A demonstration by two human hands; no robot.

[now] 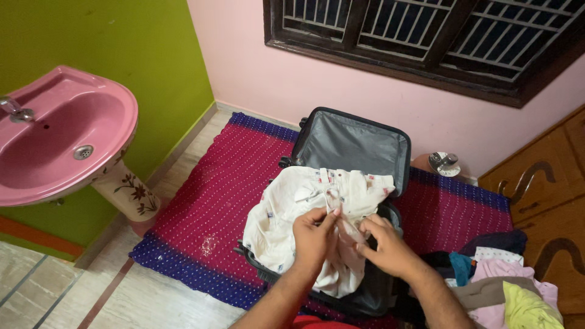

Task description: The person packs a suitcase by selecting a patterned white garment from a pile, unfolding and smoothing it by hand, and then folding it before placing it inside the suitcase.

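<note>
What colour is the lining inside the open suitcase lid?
Plain grey lining, seen best in the head view.

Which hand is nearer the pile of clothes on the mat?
Right. The right hand grips the white garment just beside the clothes pile; the left hand holds the garment farther away.

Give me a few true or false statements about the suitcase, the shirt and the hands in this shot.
1. Both hands, left hand and right hand, grip the white patterned garment. True.
2. The suitcase is zipped shut. False: it lies open, lid propped against the wall.
3. The suitcase rests on a purple and magenta mat. True.
4. The sink is blue. False: it is pink.
5. A pile of clothes lies to the person's right. True.
</note>
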